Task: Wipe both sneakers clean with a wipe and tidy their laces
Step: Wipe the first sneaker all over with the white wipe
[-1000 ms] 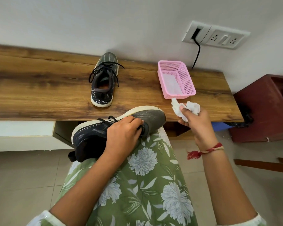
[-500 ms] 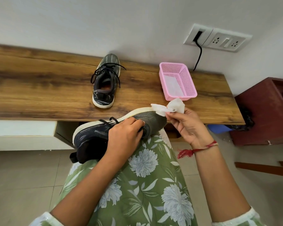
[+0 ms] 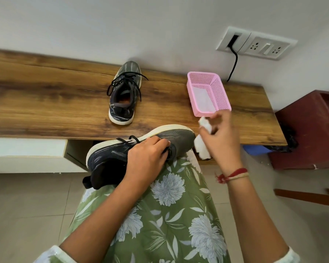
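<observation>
The left hand (image 3: 146, 158) gripped the sneaker (image 3: 177, 137) on the lap (image 3: 169, 196); the right hand (image 3: 220, 137) pinched the wipe (image 3: 202, 150) beside its toe. Hard scrubbing could roll the sneaker off.

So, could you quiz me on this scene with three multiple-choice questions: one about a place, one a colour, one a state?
1. Where is the unheld sneaker? A. on the floor B. on the wooden bench C. on a chair
2. What colour is the basket? A. pink B. blue C. green
3. What is the right hand doing? A. hanging empty B. pulling a lace C. pinching a white wipe
Answers: 1 B, it stands on the wood by the wall; 2 A, its mesh walls are pink; 3 C, the wipe hangs from its fingers beside the lap sneaker, which the left hand grips.
</observation>
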`<state>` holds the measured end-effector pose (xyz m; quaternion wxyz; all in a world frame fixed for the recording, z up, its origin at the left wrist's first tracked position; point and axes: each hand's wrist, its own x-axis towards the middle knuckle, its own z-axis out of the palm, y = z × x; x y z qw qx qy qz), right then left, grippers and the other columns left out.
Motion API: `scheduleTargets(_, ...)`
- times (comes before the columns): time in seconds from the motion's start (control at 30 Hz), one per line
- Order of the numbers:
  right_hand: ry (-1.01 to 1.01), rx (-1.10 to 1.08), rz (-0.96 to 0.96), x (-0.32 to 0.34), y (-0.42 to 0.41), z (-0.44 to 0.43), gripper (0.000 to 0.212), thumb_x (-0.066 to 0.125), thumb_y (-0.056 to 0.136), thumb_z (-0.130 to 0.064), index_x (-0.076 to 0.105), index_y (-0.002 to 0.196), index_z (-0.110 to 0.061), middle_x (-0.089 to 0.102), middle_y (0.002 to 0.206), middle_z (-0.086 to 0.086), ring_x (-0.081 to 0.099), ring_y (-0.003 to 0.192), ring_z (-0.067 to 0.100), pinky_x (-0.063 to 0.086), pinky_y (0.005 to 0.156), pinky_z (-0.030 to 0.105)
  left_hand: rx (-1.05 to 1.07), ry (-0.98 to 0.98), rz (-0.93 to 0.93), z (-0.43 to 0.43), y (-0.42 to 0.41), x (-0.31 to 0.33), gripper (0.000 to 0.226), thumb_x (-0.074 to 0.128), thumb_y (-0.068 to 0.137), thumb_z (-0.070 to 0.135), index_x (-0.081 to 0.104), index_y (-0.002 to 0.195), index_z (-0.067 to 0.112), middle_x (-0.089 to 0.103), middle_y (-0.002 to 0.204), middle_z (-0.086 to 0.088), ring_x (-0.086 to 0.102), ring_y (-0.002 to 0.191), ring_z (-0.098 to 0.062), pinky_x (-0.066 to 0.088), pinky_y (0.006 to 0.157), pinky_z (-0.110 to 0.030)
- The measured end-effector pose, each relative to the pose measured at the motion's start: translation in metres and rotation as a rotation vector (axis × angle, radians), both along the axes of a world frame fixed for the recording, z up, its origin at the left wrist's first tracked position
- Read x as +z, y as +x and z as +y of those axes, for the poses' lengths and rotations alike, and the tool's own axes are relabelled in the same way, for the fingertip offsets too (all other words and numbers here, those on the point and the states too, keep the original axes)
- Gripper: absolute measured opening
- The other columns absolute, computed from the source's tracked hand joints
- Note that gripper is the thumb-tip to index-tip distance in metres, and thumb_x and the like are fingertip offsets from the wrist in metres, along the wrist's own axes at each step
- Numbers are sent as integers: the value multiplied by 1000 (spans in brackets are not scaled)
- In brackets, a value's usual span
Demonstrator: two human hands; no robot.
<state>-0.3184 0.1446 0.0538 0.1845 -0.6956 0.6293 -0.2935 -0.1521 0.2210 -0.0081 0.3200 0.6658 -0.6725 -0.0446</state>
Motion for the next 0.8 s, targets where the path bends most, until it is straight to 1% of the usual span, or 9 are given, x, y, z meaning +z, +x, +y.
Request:
scheduleTargets(0.13, 147, 37, 42, -28, 21, -4, 24, 66, 78, -20, 47, 92, -23, 51, 67, -8, 49, 57, 12, 31, 52, 27, -2, -1, -4, 0, -1, 1, 26, 49, 77, 31, 70, 87, 19, 65, 78, 4, 64, 60, -21, 45, 41, -27)
scheduleTargets(0.27, 204, 41, -138, -29, 27, -4, 32, 71, 80, -37, 50, 101, -26, 54, 65, -7, 51, 59, 9, 37, 54, 23, 14, -1, -18, 0, 1, 2, 23, 52, 76, 29, 71, 86, 19, 65, 76, 4, 64, 60, -20, 41, 42, -24)
scheduleTargets(0.33, 315, 108, -278, -25, 23, -3, 36, 70, 82, -31, 51, 112, -26, 62, 69, -3, 59, 65, 8, 46, 63, 20, 18, -7, -22, 0, 1, 2, 17, 60, 74, 25, 71, 85, 18, 65, 76, 4, 64, 60, -21, 41, 41, -24)
scheduleTargets(0.43, 423, 149, -474, -27, 8, -4, 35, 61, 88, -8, 52, 120, -18, 68, 79, 3, 63, 73, 11, 52, 72, 26, 14, -17, -6, 0, 0, 0, 16, 62, 73, 24, 71, 85, 18, 66, 76, 4, 64, 60, -21, 43, 41, -26)
scheduleTargets(0.5, 362, 137, -385, -31, -2, -7, 39, 62, 85, -1, 55, 118, -21, 61, 86, 2, 58, 73, 11, 51, 74, 26, 10, -17, -1, 0, -1, 1, 20, 55, 76, 27, 71, 86, 19, 66, 77, 4, 64, 61, -20, 43, 42, -25)
scheduleTargets(0.57, 325, 135, -229, -33, -7, -10, 51, 69, 79, -4, 54, 121, -28, 47, 99, -5, 52, 73, 6, 47, 74, 14, 7, -20, 1, 0, -1, 1, 19, 56, 76, 26, 71, 85, 18, 66, 77, 4, 65, 62, -21, 43, 42, -25)
scheduleTargets(0.63, 370, 177, -178, -31, -9, -12, 57, 74, 76, -10, 53, 125, -32, 36, 108, -11, 52, 90, 7, 45, 81, 11, 5, -22, 1, 0, -2, 1, 15, 63, 74, 23, 71, 85, 18, 66, 77, 4, 65, 61, -21, 44, 42, -25)
scheduleTargets(0.7, 387, 230, -155, -30, -8, -14, 45, 76, 75, -13, 61, 115, -28, 35, 116, -8, 46, 107, 10, 41, 92, 14, 4, -17, -2, 0, -1, 1, 17, 59, 75, 25, 71, 85, 18, 66, 77, 4, 64, 61, -21, 45, 41, -26)
scheduleTargets(0.8, 292, 235, -153, -31, -3, -11, 25, 78, 72, -11, 62, 83, -28, 40, 114, -10, 43, 109, 5, 38, 96, 23, 6, -15, 0, 0, 0, 1, 22, 53, 77, 29, 71, 86, 19, 66, 77, 5, 64, 61, -20, 44, 41, -26)
